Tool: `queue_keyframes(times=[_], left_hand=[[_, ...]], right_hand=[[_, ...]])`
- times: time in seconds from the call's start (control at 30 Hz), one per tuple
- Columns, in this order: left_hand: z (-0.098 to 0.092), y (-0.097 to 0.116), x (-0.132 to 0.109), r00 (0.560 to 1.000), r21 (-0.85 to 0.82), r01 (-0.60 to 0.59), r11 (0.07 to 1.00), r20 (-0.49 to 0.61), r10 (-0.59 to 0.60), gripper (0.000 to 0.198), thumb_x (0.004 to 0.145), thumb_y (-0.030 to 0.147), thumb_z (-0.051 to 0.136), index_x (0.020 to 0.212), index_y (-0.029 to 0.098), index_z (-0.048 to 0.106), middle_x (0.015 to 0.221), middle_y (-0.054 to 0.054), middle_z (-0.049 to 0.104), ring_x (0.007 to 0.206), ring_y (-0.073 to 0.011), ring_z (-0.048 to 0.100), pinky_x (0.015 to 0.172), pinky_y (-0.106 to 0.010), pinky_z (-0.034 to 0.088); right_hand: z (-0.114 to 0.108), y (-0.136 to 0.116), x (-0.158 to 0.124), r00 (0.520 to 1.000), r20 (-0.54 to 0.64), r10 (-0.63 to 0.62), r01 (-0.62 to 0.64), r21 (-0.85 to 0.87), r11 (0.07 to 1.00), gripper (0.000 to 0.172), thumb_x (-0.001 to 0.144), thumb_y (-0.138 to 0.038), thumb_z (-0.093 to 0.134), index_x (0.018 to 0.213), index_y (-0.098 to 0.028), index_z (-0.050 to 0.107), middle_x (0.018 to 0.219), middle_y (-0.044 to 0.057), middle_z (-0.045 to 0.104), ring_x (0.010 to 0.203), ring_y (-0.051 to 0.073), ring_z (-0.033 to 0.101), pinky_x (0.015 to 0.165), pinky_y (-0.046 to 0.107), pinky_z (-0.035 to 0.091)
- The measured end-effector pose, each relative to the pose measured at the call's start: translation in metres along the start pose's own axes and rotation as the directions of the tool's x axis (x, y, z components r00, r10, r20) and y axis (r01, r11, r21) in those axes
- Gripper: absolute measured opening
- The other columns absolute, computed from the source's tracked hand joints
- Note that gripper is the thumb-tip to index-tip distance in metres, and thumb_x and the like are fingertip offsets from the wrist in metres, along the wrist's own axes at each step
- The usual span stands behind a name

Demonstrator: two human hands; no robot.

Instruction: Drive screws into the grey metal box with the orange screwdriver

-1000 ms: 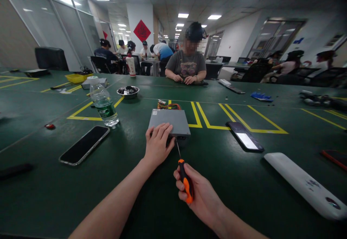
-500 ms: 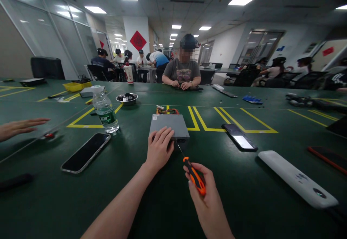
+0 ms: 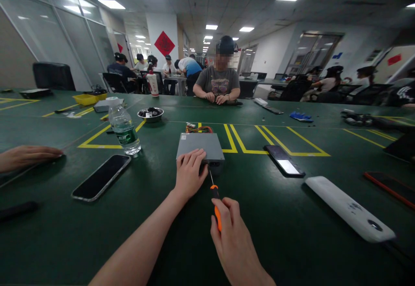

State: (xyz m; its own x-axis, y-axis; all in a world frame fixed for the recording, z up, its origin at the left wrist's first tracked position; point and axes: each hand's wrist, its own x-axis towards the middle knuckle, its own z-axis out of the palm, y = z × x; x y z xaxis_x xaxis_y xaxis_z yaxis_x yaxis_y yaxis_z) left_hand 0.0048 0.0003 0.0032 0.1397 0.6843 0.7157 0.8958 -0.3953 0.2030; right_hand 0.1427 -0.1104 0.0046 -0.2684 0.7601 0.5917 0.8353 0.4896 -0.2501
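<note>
Fingers of right hand wrap screwdriver; left hand fingers spread on grey box.

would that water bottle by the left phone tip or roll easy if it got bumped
Probably tippy: the water bottle stands upright, tall on a narrow base. It looks partly filled, so likely light up top. On its side its round body would likely roll across the flat green table.

No legible text, green bottle label and grey box sticker unreadable
</note>
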Motion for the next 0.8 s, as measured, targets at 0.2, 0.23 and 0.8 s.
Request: queue_keyframes(times=[0.2,0.23,0.8], left_hand=[[0.001,0.0,0.001,1.0,0.0,0.008,1.0,0.007,-0.008,0.029,0.082,0.025,0.048,0.111,0.024,0.049,0.119,-0.002,0.057,0.114,-0.0192,0.046,0.092,-0.039,0.028],[0.001,0.0,0.001,1.0,0.0,0.009,1.0,0.007,-0.009,0.029,0.082,0.025,0.048,0.111,0.024,0.049,0.119,-0.002,0.057,0.114,-0.0193,0.046,0.092,-0.039,0.028],[0.001,0.001,0.001,1.0,0.001,0.021,1.0,0.02,-0.021,0.029,0.081,0.025,0.049,0.11,0.024,0.049,0.12,-0.002,0.056,0.114,-0.0198,0.046,0.092,-0.039,0.028]], right_hand=[[-0.009,0.014,0.007,0.997,-0.056,-0.056,0.052,-0.083,0.995,0.023,0.088,-0.024,0.034,0.105,-0.02,0.049,0.083,0.007,0.06,0.059,0.015,0.058,0.049,0.029,0.05],[-0.011,0.017,0.008,0.998,-0.053,-0.035,0.031,-0.064,0.997,0.022,0.089,-0.026,0.034,0.104,-0.02,0.049,0.081,0.006,0.06,0.058,0.015,0.057,0.048,0.028,0.05],[-0.008,0.016,0.004,0.998,-0.057,-0.006,0.003,-0.052,0.999,0.025,0.089,-0.031,0.035,0.1,-0.018,0.054,0.088,0.009,0.061,0.063,0.014,0.06,0.052,0.026,0.05]])
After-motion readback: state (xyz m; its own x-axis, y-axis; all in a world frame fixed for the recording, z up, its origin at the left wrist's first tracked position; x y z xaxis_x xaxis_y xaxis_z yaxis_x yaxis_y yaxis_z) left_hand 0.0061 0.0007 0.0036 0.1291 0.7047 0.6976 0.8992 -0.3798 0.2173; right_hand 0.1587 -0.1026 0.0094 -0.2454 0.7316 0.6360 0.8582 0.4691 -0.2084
